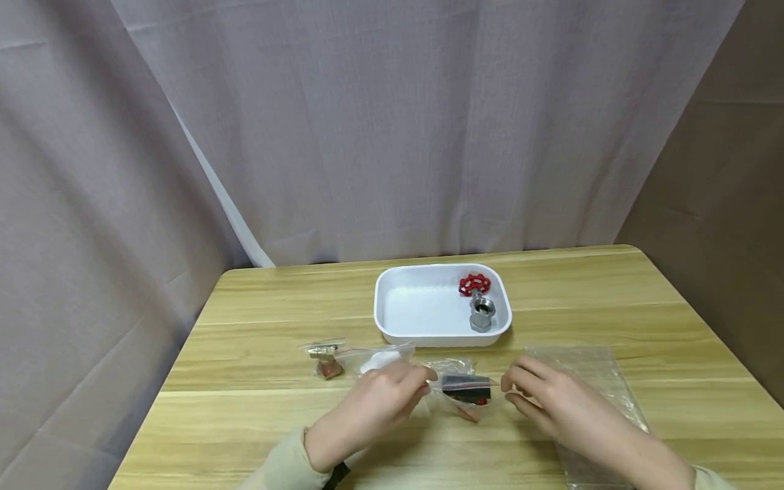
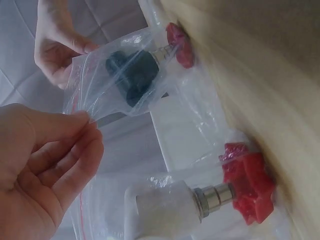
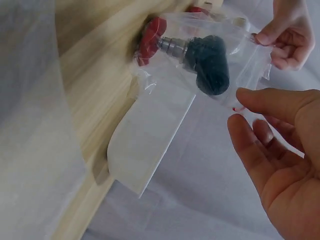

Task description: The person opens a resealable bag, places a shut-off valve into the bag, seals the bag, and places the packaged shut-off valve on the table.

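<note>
My left hand point(image 1: 392, 391) pinches the top edge of a clear zip bag point(image 1: 456, 407) between thumb and fingers. Inside it is a dark green valve point(image 3: 207, 65) with a metal stem and a red handwheel point(image 3: 151, 39), wheel end down near the table. At the bag's other top corner is my right hand point(image 1: 554, 401), its thumb and index finger parted, with a gap showing between them. Beside the left hand stands another zip bag, holding a white valve point(image 2: 165, 207) with a red handwheel point(image 2: 248, 185).
Behind the hands stands a white tray point(image 1: 429, 341) with a bare metal valve point(image 1: 482, 315) and its red handwheel point(image 1: 474, 284) at its right end. A bagged brass-coloured valve point(image 1: 324, 352) lies at left. Under the right forearm lies a flat clear bag point(image 1: 591, 371).
</note>
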Motion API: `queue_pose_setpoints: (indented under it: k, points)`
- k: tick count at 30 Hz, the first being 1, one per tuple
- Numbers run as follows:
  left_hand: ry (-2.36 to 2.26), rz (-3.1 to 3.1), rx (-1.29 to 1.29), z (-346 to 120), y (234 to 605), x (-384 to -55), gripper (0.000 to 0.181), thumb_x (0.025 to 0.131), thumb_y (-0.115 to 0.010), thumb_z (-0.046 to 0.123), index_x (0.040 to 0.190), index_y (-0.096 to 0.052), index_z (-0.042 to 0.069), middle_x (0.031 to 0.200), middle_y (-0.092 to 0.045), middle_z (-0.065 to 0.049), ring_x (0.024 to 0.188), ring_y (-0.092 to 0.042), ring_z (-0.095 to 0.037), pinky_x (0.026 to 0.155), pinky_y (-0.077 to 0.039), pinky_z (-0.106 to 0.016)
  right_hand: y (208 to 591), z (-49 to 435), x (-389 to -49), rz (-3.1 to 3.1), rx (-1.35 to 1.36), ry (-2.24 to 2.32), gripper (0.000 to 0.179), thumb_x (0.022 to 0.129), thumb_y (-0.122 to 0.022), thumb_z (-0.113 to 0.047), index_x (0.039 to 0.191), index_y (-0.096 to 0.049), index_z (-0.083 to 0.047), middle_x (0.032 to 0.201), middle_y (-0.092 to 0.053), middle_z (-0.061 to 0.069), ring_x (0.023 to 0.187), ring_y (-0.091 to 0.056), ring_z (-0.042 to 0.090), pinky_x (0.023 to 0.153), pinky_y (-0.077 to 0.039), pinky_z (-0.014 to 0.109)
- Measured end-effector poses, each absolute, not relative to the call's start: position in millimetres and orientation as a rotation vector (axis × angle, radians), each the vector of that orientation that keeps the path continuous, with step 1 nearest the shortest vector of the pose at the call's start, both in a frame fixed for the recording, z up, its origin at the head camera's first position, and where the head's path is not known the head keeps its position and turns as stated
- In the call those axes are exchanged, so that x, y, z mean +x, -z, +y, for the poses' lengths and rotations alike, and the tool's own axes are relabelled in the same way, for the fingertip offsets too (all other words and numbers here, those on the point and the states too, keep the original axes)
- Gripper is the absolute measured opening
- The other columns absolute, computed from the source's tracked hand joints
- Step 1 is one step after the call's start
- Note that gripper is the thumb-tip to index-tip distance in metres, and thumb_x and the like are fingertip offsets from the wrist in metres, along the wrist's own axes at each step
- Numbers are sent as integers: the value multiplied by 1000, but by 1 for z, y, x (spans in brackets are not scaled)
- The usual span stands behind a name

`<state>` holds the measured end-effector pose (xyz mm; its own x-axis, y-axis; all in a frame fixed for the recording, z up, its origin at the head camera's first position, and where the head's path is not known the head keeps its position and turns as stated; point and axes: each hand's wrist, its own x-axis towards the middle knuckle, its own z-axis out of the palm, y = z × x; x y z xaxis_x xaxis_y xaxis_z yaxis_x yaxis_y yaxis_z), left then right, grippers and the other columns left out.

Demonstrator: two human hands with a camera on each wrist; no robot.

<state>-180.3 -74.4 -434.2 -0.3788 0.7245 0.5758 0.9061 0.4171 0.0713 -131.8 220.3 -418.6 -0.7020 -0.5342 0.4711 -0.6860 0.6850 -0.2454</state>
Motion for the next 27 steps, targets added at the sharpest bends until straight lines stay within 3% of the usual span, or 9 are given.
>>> queue_pose_setpoints:
  k: [4,9,14,27]
  points:
    - [512,-2221,-1401,-74,435,-179,14,93,-69,10,107,-65,11,93,-70,1,87,-69,-12,75,-57,-23,426,222,-126,-2625,847,-600,44,77,-86,-12,112,-61,-20,107,-61,-11,79,-61,1,61,-54,24]
    - [498,-2217,-1400,-73,434,-178,16,92,-70,9,107,-65,11,93,-70,2,86,-68,-11,75,-56,-21,436,224,-125,-2600,792,-520,33,75,-86,-17,102,-69,-22,100,-71,-9,81,-67,7,67,-58,32]
    - [499,-2227,-1397,-75,435,-177,15,92,-69,9,107,-66,12,93,-70,3,84,-67,-11,72,-55,-22,441,223,-124,-2553,731,-495,22,74,-86,-16,90,-72,-25,89,-71,-13,78,-67,4,66,-58,30]
    - [451,-2193,-1434,-74,438,-177,23,87,-64,-1,107,-66,11,94,-68,3,87,-66,-10,75,-55,-20,445,225,-119,-2484,826,-454,16,81,-81,-17,90,-71,-25,87,-66,-20,76,-63,-3,65,-55,23]
